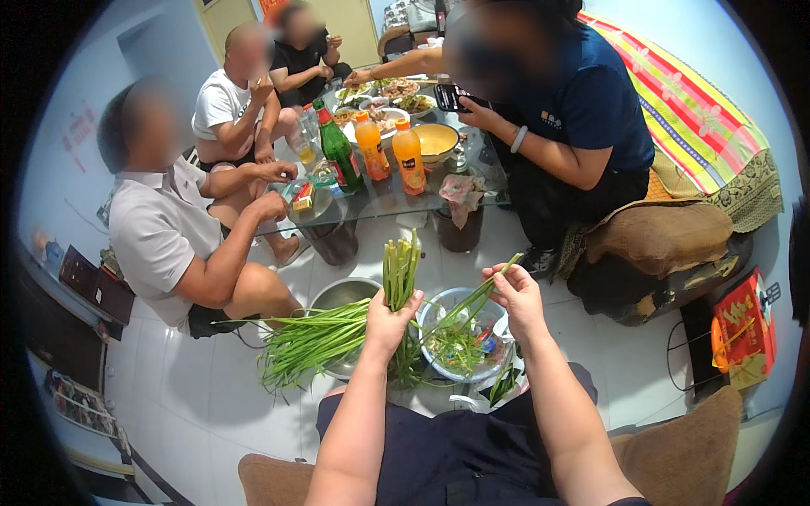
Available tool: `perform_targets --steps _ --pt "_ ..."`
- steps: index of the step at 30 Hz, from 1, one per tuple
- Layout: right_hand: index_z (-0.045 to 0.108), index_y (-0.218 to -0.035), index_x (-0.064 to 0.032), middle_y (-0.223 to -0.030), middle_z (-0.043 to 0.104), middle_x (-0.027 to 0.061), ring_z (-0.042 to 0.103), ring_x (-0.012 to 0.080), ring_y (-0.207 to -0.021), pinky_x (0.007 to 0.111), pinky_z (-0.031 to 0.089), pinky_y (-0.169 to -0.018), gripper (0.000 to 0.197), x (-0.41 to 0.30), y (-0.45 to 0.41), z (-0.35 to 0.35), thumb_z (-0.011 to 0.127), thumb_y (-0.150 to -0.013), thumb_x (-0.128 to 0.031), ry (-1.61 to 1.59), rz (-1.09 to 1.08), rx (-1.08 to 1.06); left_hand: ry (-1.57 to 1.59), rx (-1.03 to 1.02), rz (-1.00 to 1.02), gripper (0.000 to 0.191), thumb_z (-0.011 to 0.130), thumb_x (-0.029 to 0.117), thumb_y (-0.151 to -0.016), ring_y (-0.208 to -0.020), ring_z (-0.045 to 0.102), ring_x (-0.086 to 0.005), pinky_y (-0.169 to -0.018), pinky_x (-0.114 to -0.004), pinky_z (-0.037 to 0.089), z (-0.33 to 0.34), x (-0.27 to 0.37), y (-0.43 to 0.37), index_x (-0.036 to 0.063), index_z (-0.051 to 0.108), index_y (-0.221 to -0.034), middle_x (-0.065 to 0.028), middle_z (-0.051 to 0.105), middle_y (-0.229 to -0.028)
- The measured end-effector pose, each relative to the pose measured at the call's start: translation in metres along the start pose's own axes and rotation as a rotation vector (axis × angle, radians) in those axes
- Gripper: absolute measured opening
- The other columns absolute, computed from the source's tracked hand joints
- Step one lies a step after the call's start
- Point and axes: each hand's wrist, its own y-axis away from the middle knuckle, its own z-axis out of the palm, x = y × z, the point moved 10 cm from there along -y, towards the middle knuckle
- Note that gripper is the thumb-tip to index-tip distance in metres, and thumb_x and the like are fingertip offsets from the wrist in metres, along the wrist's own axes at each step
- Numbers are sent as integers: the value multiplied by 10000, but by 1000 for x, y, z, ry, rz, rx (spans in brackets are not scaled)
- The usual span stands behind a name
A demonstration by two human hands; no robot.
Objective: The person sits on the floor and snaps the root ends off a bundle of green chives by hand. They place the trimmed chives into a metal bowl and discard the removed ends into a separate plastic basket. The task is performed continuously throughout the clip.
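My left hand [389, 322] is closed around a thick bunch of green garlic chives [400, 269]. The cut stalks stand up above the fist, and long thin leaves spread to the left over a metal basin [345, 292]. My right hand [516, 294] pinches a few stalks [471, 297] near their upper end, at the right of the bunch; their thin leaves trail down to the left. Below and between the hands stands a light blue plastic basin [436, 364] with green trimmings and wrappers in it. A white plastic bag [471, 403] with dark green leaves lies against it.
Ahead is a glass table [386, 205] with dishes, a green bottle [340, 148] and orange drink bottles [410, 158]. Several people sit around it; the one at right holds a phone [452, 98]. A worn brown seat [658, 237] and a red box [747, 329] are at right.
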Motion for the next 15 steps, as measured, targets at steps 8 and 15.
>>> perform_targets --steps 8,15 --pt "622 -902 15 -825 570 9 526 73 -721 218 438 -663 178 8 -16 13 628 -832 -149 367 -147 18 79 -134 -119 259 646 131 -794 -691 518 -74 -643 -220 440 37 -23 -5 23 574 -1018 -6 583 -861" --pt "526 -810 -6 -740 584 20 563 73 -627 227 480 -590 103 15 -17 37 588 -849 -79 301 -63 -18 185 -247 -282 221 660 185 -799 -656 526 -92 -619 -233 436 61 -54 2 24 591 -933 -16 596 -766"
